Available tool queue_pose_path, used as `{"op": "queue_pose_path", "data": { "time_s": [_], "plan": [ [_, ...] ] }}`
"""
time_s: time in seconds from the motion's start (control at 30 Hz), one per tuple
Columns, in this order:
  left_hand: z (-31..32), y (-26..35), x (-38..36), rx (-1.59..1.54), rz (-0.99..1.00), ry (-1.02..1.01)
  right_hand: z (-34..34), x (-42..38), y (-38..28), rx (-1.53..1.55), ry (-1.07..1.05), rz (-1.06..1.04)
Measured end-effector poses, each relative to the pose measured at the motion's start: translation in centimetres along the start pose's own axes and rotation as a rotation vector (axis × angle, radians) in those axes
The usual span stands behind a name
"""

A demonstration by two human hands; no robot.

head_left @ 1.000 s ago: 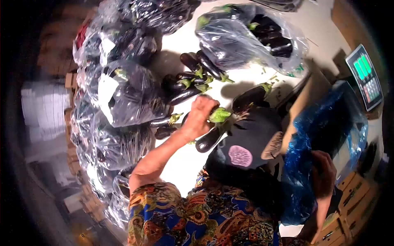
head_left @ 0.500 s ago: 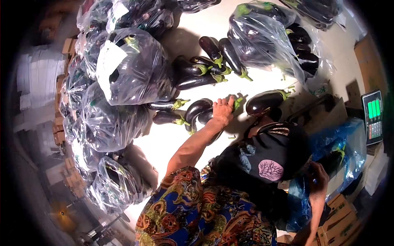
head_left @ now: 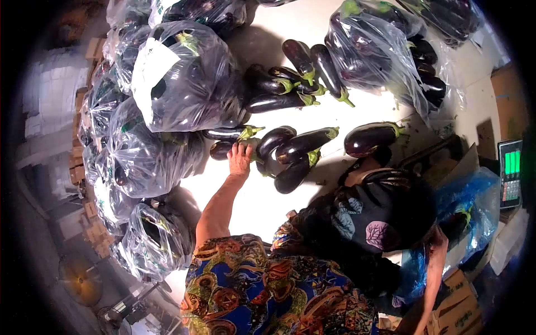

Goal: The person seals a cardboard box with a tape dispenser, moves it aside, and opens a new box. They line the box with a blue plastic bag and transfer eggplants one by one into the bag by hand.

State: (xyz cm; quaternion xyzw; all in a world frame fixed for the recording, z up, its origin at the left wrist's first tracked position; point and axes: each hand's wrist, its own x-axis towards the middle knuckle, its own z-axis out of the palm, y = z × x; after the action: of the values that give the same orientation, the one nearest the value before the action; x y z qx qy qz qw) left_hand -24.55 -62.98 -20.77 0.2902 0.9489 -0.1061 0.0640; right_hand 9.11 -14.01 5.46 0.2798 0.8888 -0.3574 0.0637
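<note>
My left hand (head_left: 240,159) is at the stem end of a small dark eggplant (head_left: 220,150), its fingers wrapped over it. Just above lies another eggplant (head_left: 222,134) with a green stem. To the right of my left hand, several eggplants (head_left: 304,145) lie together, and a big one (head_left: 368,139) rests farther right. My right hand (head_left: 439,239) is beside a blue plastic bag (head_left: 472,192); its fingers are mostly hidden behind a black printed cap (head_left: 385,206).
Clear bags full of eggplants (head_left: 190,84) are piled along the left. Another bag (head_left: 374,53) stands at the back right. Loose eggplants (head_left: 276,102) lie between them. A scale display (head_left: 510,173) glows green at the right edge, above cardboard boxes (head_left: 458,304).
My left hand has moved left from an eggplant in the middle group to the small one. That middle eggplant now points up to the right. The view has shifted slightly.
</note>
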Motion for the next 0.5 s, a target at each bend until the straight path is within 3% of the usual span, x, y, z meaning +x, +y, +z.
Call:
{"op": "queue_pose_path", "data": {
  "time_s": [0.1,0.23,0.3,0.33,0.43,0.47,0.5],
  "plan": [
    [-0.4,0.2,0.6,0.020,0.048,-0.153,-0.9,0.2,-3.2,0.110,-0.065,0.074],
    [-2.7,0.8,-1.0,0.084,0.204,-0.356,-1.1,-0.3,-3.8,-0.033,-0.066,-0.027],
    [-3.6,2.5,-1.8,-0.009,0.158,-0.546,-1.2,-0.4,-4.0,0.025,-0.076,0.009],
    [-2.9,2.8,-1.7,-0.072,0.014,-0.606,-1.2,-0.4,-4.1,0.053,-0.077,0.028],
    [0.3,-0.4,-2.4,-0.667,-0.200,-0.682,-1.3,-0.6,-4.6,0.011,-0.044,0.042],
    [-3.6,0.3,-0.9,-0.847,-0.363,-0.769,-1.4,-0.5,-4.4,0.005,-0.059,0.045],
    [0.4,-1.2,-1.3,-0.955,-0.436,-0.647,-1.5,-0.5,-4.0,0.001,-0.073,0.046]
  ]
}}
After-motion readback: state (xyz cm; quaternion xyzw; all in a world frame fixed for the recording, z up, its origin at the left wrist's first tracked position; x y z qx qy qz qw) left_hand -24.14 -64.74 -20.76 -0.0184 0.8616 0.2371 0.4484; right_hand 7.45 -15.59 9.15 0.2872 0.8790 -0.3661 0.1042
